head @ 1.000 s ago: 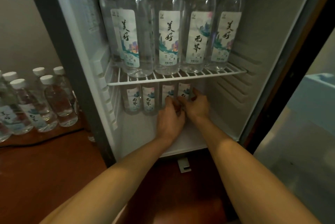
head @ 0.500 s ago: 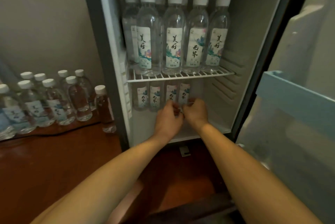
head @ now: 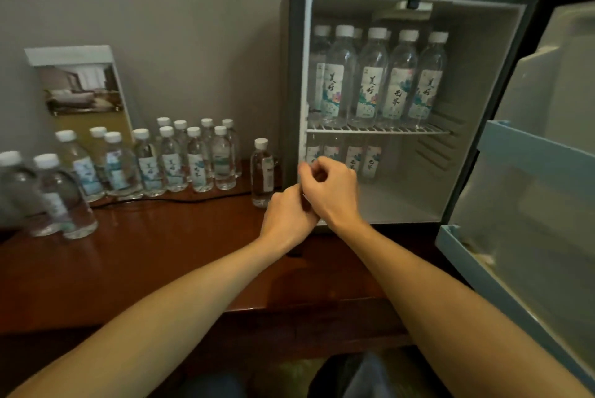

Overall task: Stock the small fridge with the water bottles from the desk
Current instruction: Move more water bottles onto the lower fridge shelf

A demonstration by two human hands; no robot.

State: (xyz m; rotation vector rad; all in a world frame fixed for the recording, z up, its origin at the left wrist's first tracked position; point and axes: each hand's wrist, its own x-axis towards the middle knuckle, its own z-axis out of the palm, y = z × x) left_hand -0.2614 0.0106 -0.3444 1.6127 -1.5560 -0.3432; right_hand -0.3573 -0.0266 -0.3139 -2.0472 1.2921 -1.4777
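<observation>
Fridge [head: 291,75] at right on desk [head: 161,252], door [head: 531,204] open rightward; shelf bottles [head: 370,85] inside; desk bottles [head: 170,162] left, by wall [head: 193,27].

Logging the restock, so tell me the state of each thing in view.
Fridge door: open.
Top-shelf bottles: upright, capped.
Lower bottles: upright, at the left.
Desk bottles: upright, capped, not yet stocked.
Right hand: fingers curled, holding nothing.
Left hand: fingers hidden behind the right one.

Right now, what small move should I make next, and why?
Probably reach your left hand to the lone bottle beside the fridge: it and your right hand hold no bottle, the bottle stands nearest, and the lower shelf has room on its right.
</observation>
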